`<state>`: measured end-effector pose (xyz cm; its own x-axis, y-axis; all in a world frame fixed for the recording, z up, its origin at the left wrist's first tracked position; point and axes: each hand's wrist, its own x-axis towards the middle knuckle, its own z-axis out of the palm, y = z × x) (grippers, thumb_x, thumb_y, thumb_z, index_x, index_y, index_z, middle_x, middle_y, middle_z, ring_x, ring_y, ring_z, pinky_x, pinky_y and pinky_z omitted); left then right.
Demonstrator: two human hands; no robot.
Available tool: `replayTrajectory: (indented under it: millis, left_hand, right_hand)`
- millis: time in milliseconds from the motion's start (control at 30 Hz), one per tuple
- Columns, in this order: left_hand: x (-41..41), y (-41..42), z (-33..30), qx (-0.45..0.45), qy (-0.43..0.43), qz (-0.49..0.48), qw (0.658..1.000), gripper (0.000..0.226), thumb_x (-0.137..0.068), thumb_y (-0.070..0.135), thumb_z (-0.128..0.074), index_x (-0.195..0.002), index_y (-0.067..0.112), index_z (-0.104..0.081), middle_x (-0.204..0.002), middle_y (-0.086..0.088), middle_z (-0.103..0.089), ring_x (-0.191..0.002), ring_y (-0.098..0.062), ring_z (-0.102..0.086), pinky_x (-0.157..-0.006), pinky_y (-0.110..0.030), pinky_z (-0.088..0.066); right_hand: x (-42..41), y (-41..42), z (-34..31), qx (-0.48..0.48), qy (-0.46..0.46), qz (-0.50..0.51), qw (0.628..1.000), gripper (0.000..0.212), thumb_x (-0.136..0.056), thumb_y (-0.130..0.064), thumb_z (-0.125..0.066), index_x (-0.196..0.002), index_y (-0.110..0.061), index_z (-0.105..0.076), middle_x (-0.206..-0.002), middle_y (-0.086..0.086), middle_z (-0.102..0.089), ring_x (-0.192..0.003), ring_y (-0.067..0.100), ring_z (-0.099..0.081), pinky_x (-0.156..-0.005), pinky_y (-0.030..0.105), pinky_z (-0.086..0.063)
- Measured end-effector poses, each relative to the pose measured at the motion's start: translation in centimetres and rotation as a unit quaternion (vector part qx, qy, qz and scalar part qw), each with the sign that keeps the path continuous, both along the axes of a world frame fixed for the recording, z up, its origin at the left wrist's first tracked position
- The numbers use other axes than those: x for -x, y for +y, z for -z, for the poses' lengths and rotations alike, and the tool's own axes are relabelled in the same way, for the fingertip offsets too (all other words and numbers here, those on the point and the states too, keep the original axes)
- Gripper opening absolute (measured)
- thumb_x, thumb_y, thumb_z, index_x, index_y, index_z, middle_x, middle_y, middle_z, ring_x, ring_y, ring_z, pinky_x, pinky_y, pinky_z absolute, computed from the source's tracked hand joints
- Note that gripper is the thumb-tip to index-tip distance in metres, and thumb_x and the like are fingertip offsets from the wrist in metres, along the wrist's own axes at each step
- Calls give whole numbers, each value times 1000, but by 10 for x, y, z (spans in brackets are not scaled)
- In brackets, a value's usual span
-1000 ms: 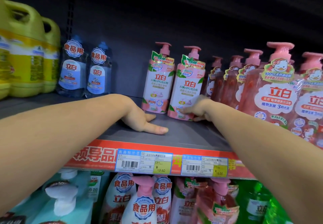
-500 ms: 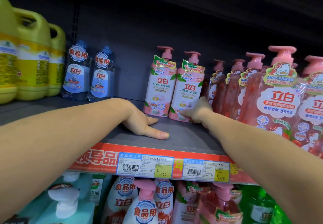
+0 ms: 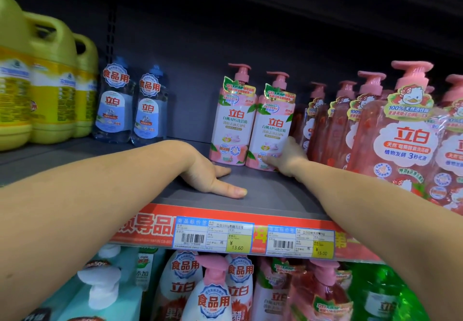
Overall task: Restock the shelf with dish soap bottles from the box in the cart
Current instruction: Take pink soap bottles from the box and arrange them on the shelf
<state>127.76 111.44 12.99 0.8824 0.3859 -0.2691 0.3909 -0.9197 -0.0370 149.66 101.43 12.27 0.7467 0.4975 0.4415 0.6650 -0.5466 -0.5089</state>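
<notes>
At the far left stand big yellow plastic jugs [image 3: 50, 82], then two clear blue-labelled squeeze bottles [image 3: 130, 105] at the back of the grey metal shelf [image 3: 263, 195]. The left hand [image 3: 213, 177] lies flat on the bare shelf board, fingers straight and holding nothing, where it was a second ago. Next come the two pink-and-white peach-print pump bottles of dish soap [image 3: 250, 125], upright and touching each other near the back. The right hand [image 3: 285, 156] is against the lower right flank of the right-hand bottle; compared with a second ago it has risen from the bottle's foot to its side, and the pair looks set a little further back (the camera has also shifted, so this is not certain). Whether its fingers curl round the bottle or merely press it, I cannot tell. Further right crowd translucent red pump bottles [image 3: 400, 130]. This looks like final straightening, with open shelf in front for more stock; the box and cart are out of view.
</notes>
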Motion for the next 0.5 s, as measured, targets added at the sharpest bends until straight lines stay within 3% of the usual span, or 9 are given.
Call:
replayTrajectory:
  millis: [167,267,333,400,500]
  left_hand:
    - [-2,2,1,0,-3,0,1000,139,-35,102,-25,-154,35,2,-163,6,-2,-150,-19,-8,-120,-49,-7]
    - [0,-1,-3,-2,-7,-10,1000,130,-47,101,-28,-154,33,-1,-163,6,-5,-149,-19,-9,-120,-48,-9]
    - [10,-10,-9,4,-17,-20,1000,116,-63,95,-35,-155,31,-4,-163,7,-7,-149,-17,-11,-120,-45,-10]
    - [26,-20,-17,12,-84,-31,996,104,-74,84,-43,-155,28,-10,-162,6,-12,-148,-16,-15,-121,-40,-13]
    - [71,-39,-24,-6,-267,-53,962,90,-81,69,-56,-151,20,-29,-157,3,-30,-142,-16,-31,-117,-30,-23]
  right_hand:
    - [14,-9,-8,17,48,-14,999,87,-75,-32,-81,-139,-4,-30,-141,7,-48,-127,27,-49,-103,34,-42]
    - [40,-21,-18,45,39,-40,997,80,-83,-31,-74,-143,-2,-30,-140,3,-50,-127,22,-50,-90,19,-39]
    - [72,-35,-24,78,-10,-62,995,80,-88,-35,-68,-148,-2,-26,-144,6,-49,-132,22,-46,-96,21,-36]
    - [103,-48,-27,73,-52,-98,991,79,-87,-37,-68,-149,-7,-28,-148,9,-44,-135,24,-42,-106,27,-33]
    - [143,-59,-28,65,-113,-151,980,73,-86,-37,-69,-147,-15,-36,-148,9,-44,-135,24,-43,-108,30,-33]
